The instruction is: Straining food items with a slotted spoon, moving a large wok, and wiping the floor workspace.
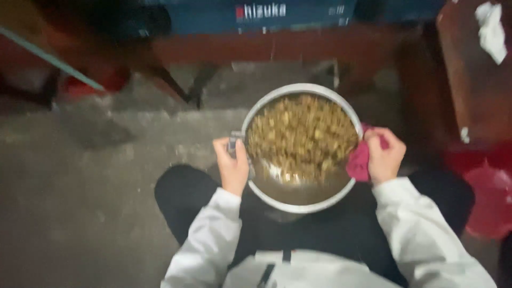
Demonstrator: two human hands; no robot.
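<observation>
Between our two hands sits a round metal pot (302,200), carried in front of our body above the floor (80,202). Our left hand (231,165) is clenched around the pot's left handle (234,144), thumb on top, with the grey handle showing just above the knuckles. Our right hand (385,154) is closed on the opposite rim through a red cloth (359,161), which is bunched between palm and metal. Both hands are level with each other, one on either side of the pot, so it hangs straight between them and close to our chest.

The pot is filled with a chunky yellow-brown food (302,133), heaped toward the far side, while brown liquid shows along the near wall. Our sleeves (210,242) are pale grey, and a dark apron covers our lap below the pot.

Farther out, the floor is bare grey concrete, with a step ahead of us. Dark table legs (176,82) stand at the upper left. A red bucket (488,197) stands to our right, and a white rag (492,29) lies on a brown surface at the upper right. The view is blurred.
</observation>
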